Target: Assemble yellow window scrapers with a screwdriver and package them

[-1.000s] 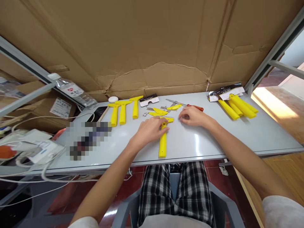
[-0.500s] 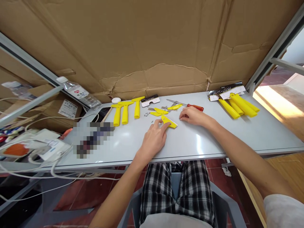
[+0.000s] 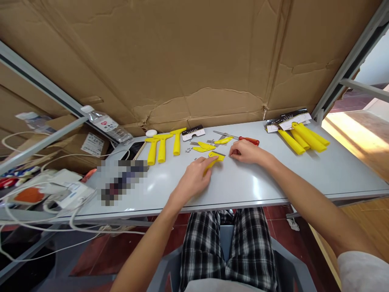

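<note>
My left hand (image 3: 194,174) is closed on a yellow plastic scraper piece (image 3: 216,157), its index finger lying over it. A grey metal blade edge (image 3: 217,153) shows along the piece's upper side. To the right, my right hand (image 3: 246,152) has its fingertips pinched together, with a tiny shiny bit (image 3: 229,156) at their tips that is too small to name. Behind the hands lie loose yellow pieces (image 3: 204,147) with thin grey blades beside them, and several tiny screws (image 3: 188,150). A screwdriver (image 3: 249,140) with a red handle lies just beyond my right hand.
Yellow T-shaped handles (image 3: 162,149) lie at the left, near a black-and-white card (image 3: 193,132). More yellow handles with cards (image 3: 310,136) are piled at the right. Cables (image 3: 73,217), a bottle (image 3: 107,125) and boxes crowd the left end. Cardboard (image 3: 194,56) stands behind the table.
The yellow scraper piece has turned in my left hand, so its blade edge now faces away from me. My right hand stays pinched, and a tiny bit now shows at its fingertips.
</note>
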